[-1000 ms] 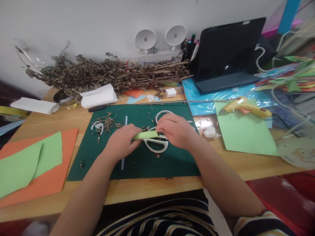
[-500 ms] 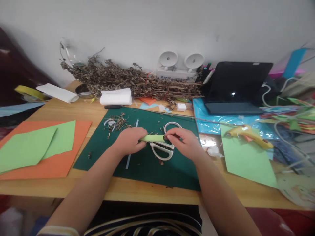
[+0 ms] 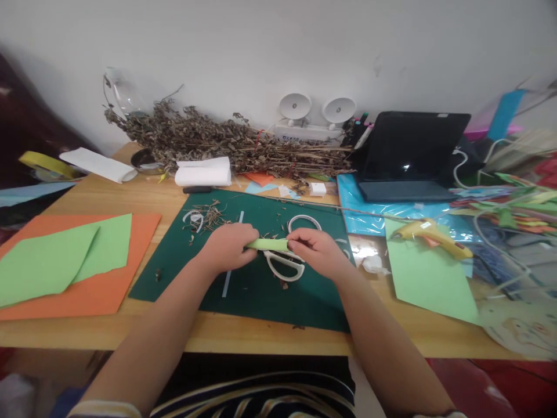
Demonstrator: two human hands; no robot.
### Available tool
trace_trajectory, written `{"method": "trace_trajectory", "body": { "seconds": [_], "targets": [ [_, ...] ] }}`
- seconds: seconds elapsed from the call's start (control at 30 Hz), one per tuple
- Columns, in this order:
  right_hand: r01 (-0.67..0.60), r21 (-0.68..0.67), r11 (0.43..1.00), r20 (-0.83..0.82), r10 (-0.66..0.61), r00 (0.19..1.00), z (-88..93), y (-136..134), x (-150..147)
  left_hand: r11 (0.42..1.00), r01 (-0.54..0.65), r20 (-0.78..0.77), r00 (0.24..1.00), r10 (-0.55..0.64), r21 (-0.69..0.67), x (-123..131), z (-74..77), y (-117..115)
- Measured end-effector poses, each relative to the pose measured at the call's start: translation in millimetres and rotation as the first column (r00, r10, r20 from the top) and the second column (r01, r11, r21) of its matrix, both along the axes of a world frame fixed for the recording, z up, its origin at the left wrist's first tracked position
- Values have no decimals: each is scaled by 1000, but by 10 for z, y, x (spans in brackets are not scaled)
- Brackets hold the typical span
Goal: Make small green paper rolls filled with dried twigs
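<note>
Between my hands is a light green rolled paper tube point(image 3: 270, 244), held level above the green cutting mat point(image 3: 256, 307). My left hand point(image 3: 228, 247) is closed around the tube's left end. At its right end, my right hand point(image 3: 315, 249) pinches with thumb and fingers by a small dark bit at the opening; I cannot make out exactly what that bit is. Under the tube and right hand lie white-handled scissors point(image 3: 285, 276), their blades mostly hidden. A thin pale strip point(image 3: 227, 284) lies on the mat beside my left hand, with dry stem scraps point(image 3: 213, 216) farther back.
Orange sheets point(image 3: 104, 296) with green paper point(image 3: 43, 261) on top lie at left. A bundle of dried plants point(image 3: 209, 130) stretches along the wall. At right are a yellow glue gun point(image 3: 435, 235) on green paper point(image 3: 430, 284), and a dark tablet point(image 3: 413, 151).
My right hand's fingers have drawn in closer against the tube's right end. The left hand keeps its hold, and the view has shifted slightly.
</note>
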State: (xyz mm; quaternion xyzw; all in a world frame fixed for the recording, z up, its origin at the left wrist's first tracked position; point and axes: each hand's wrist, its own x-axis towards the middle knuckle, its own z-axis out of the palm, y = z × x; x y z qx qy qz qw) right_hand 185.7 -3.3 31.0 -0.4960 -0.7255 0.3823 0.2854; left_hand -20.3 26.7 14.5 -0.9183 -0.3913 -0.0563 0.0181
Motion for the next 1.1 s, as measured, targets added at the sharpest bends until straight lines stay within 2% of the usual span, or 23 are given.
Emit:
{"method": "trace_trajectory", "body": {
  "seconds": [0.27,0.5,0.6,0.73,0.87,1.03,1.1],
  "targets": [
    [67,78,995,112,-75,991,-20,-17,-36,998,-24,-51,998,27,53,3,-39,22],
    [29,64,998,149,-38,988,15,-24,-29,997,-48,-20,999,50,65,-5,-21,46],
    [28,76,997,163,-40,986,16,-33,-41,987,-109,22,994,108,120,-4,-2,36],
    [52,91,995,131,-63,989,-3,-52,-107,974,-156,83,986,144,164,48,-7,-7],
    [80,54,995,44,-82,996,-33,-77,-178,989,-116,81,991,109,88,110,-21,-37],
    [8,-34,999,-92,-11,996,-57,-92,-175,996,-84,99,992,80,41,104,-7,-39],
    [-16,-20,1000,-65,15,998,-42,-79,-140,997,-77,130,989,74,20,83,-1,-38]
  ]
}}
